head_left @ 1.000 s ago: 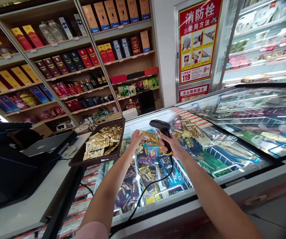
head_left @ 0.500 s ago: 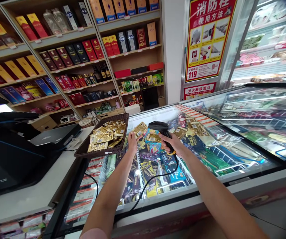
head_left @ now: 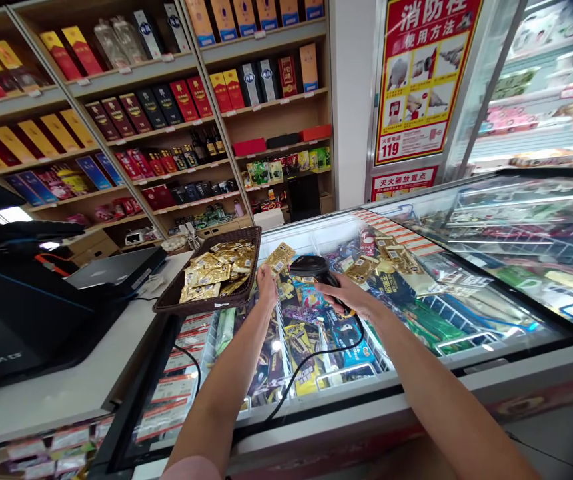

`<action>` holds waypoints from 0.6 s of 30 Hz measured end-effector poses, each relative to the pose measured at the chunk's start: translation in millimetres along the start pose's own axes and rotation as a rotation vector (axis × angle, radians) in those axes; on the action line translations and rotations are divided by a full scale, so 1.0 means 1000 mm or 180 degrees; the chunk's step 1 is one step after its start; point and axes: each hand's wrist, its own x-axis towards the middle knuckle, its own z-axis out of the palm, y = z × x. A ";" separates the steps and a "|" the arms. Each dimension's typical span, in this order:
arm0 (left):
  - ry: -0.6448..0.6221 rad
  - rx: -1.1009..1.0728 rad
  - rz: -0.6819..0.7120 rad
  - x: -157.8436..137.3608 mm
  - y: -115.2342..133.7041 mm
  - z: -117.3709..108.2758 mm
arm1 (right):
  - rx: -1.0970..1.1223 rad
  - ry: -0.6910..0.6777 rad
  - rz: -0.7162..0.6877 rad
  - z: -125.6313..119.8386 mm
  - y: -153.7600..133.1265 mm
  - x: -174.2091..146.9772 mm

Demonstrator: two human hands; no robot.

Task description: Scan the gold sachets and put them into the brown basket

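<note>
My left hand (head_left: 267, 285) pinches a small gold foil packet (head_left: 280, 257) by its lower end, over the glass top of the freezer. In my right hand (head_left: 347, 293) is a black barcode scanner (head_left: 311, 268), gripped by its handle, its head turned toward the packet. A black cable (head_left: 311, 357) runs from the scanner down across the glass. To the left of my left hand, a dark brown woven basket (head_left: 166, 303) holds many similar gold packets (head_left: 206, 275). Several more gold packets (head_left: 401, 257) lie on the glass to the right of the scanner.
Under the glass, the chest freezer (head_left: 401, 399) holds wrapped goods in wire baskets. A counter (head_left: 71, 400) with a black checkout machine (head_left: 21, 307) stands at left. Behind are shelves of boxed bottles (head_left: 136, 110) and a red-and-white fire poster (head_left: 421, 80).
The scanner has shifted slightly left and down, and its head now sits closer to the packet. The gold packet is tilted up a little more. The view has moved slightly.
</note>
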 end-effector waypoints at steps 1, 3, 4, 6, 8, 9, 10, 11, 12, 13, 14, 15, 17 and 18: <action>0.0003 -0.0005 0.0001 0.000 0.000 0.000 | -0.0048 -0.0025 -0.0011 0.000 -0.001 0.000; 0.0010 -0.0015 0.0003 0.000 0.000 0.001 | -0.0101 -0.0043 -0.0028 0.001 -0.003 -0.002; 0.0011 -0.0021 0.0003 0.000 0.000 0.001 | -0.0108 -0.0033 -0.0035 0.001 -0.004 -0.002; -0.0006 -0.0032 0.0000 0.000 -0.001 0.001 | -0.0110 -0.0010 -0.0014 0.002 -0.005 -0.004; -0.0049 -0.0045 0.0000 0.000 0.000 0.000 | -0.0114 -0.0011 0.0032 0.002 -0.006 -0.004; -0.0075 -0.0053 0.0001 -0.001 0.000 0.000 | -0.0114 -0.0023 0.0046 0.002 -0.006 -0.004; -0.0101 -0.0064 0.0004 -0.001 0.001 0.000 | -0.0107 -0.0032 0.0051 0.002 -0.005 -0.004; -0.0123 -0.0079 0.0007 -0.002 0.001 -0.001 | -0.0093 -0.0034 0.0050 0.001 -0.005 -0.004; -0.0144 -0.0096 0.0007 -0.002 0.002 -0.001 | -0.0070 -0.0025 0.0045 0.001 -0.004 -0.004; -0.0161 -0.0114 0.0004 -0.003 0.003 -0.001 | -0.0039 -0.0010 0.0051 0.001 -0.003 -0.004; -0.0176 -0.0132 -0.0002 -0.004 0.003 -0.001 | 0.0004 0.0021 0.0064 0.001 -0.001 -0.003; -0.0187 -0.0148 -0.0009 -0.006 0.004 -0.001 | 0.0064 0.0059 0.0082 0.001 0.000 -0.003; -0.0191 -0.0174 -0.0032 -0.009 0.005 0.001 | 0.0219 0.0140 0.0106 0.000 0.002 -0.002; -0.0180 -0.0188 -0.0042 -0.011 0.007 0.002 | 0.0311 0.0185 0.0107 0.000 0.002 -0.002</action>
